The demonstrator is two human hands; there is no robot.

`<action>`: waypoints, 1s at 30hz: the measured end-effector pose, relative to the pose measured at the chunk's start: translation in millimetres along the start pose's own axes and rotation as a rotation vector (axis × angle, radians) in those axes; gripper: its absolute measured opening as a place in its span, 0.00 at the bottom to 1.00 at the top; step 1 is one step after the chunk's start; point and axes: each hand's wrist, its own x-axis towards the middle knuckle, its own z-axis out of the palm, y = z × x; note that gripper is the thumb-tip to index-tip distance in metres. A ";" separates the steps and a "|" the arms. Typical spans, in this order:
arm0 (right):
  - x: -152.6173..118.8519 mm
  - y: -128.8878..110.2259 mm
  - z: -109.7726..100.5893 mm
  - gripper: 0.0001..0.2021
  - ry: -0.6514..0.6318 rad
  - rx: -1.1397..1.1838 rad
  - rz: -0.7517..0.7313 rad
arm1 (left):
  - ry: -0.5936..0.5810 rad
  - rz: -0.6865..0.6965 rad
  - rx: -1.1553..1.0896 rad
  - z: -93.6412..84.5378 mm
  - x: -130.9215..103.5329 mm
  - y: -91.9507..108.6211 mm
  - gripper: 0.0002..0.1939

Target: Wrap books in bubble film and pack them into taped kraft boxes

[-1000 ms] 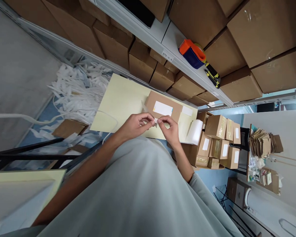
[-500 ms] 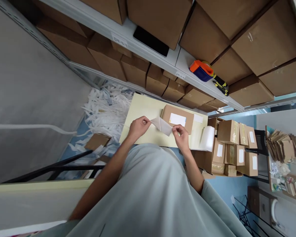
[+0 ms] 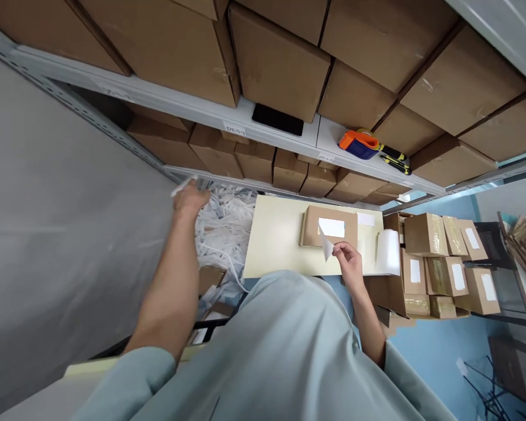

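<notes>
My left hand is stretched out at the far left, over the heap of white paper strips, with a whitish strip at its fingers; how they hold it is too small to tell. My right hand pinches a small white label piece by one corner, just in front of a cardboard box. That box lies flat on the pale yellow table and bears a white label.
A white roll stands at the table's right end, beside stacked cartons. Above the table runs a shelf with boxes, a black flat object, an orange and blue tape dispenser and yellow-black cutters.
My left hand has let go of the label piece and moved far left over the strips. The piece now hangs from my right hand alone. The view has shifted.
</notes>
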 end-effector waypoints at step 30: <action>48.7 65.8 -90.1 0.07 0.047 -0.324 -0.438 | -0.521 -0.131 -0.666 268.4 -221.8 137.8 0.21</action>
